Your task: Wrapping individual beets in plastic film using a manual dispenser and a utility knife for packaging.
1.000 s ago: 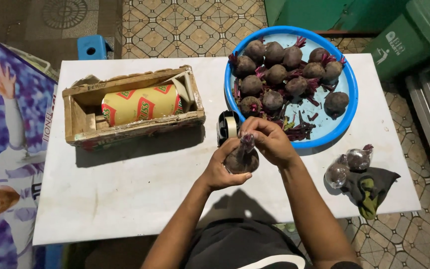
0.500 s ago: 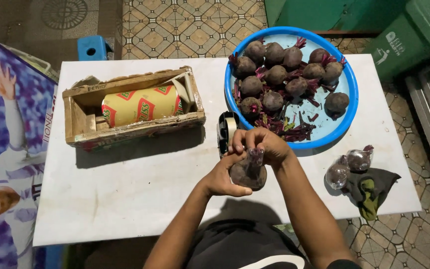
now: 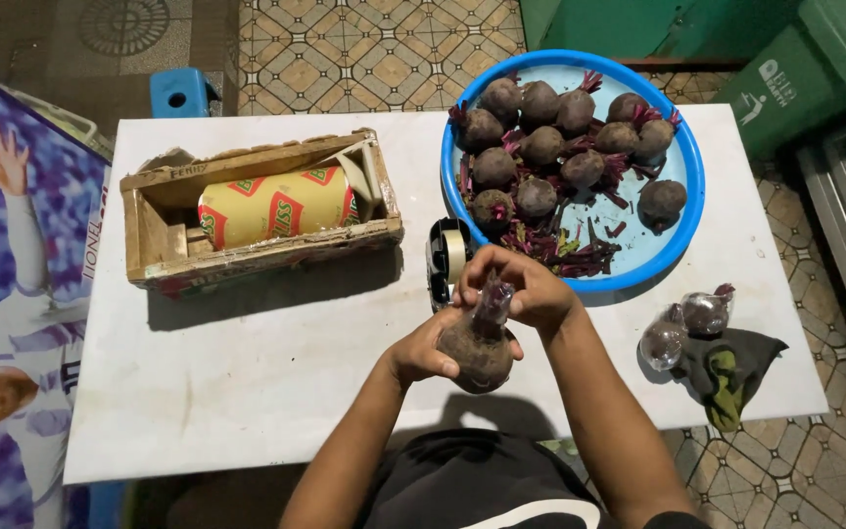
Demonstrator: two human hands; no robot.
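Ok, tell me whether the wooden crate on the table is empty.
No, the wooden crate holds a yellow roll lying on its side.

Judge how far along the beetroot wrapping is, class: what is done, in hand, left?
Done: two wrapped beetroots lie by the dark cloth. In hand: left hand cups one beetroot in clear wrap while right hand pinches its top. Left: about a dozen bare beetroots in the blue basin.

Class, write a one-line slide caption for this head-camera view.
Both hands, left hand and right hand, wrap a beetroot in clear film over a white table.
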